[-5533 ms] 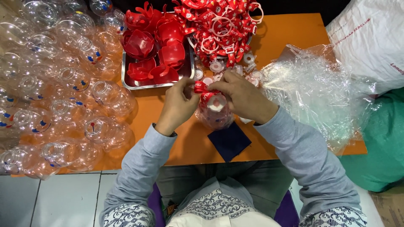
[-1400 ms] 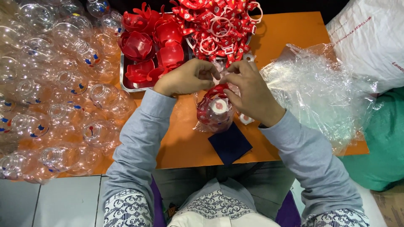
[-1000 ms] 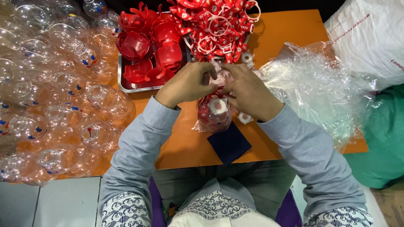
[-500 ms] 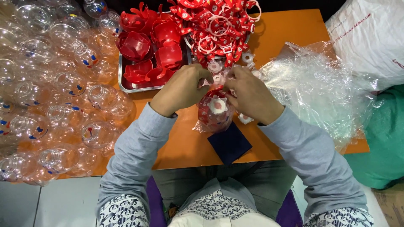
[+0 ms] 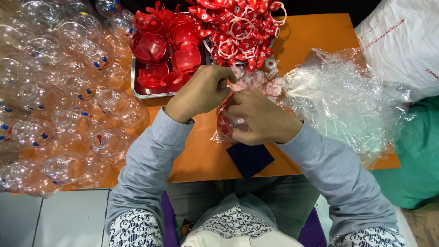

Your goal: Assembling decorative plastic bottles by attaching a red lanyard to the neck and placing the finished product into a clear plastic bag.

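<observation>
The orange tabletop is crowded from edge to edge. Along its left edge a great heap of clear plastic jars spills outward, most with small coloured marks on them. At the right edge a crumpled mass of clear plastic bags lies loose, with a big white sack beyond the far right corner and a green bundle beside the right edge. Near the far edge, about the middle, a metal tray holds red plastic cups and lids, and just right of it sits a pile of red and white wristbands. A dark blue cloth square lies at the near edge, under the hands. Above it, toward the middle of the tabletop, the right hand wraps around a small clear bag with red contents, fingers pressed together around it in a firm grip. The left hand meets it from the left, its fingertips pinching the top of that bag. Both arms wear grey sleeves.
</observation>
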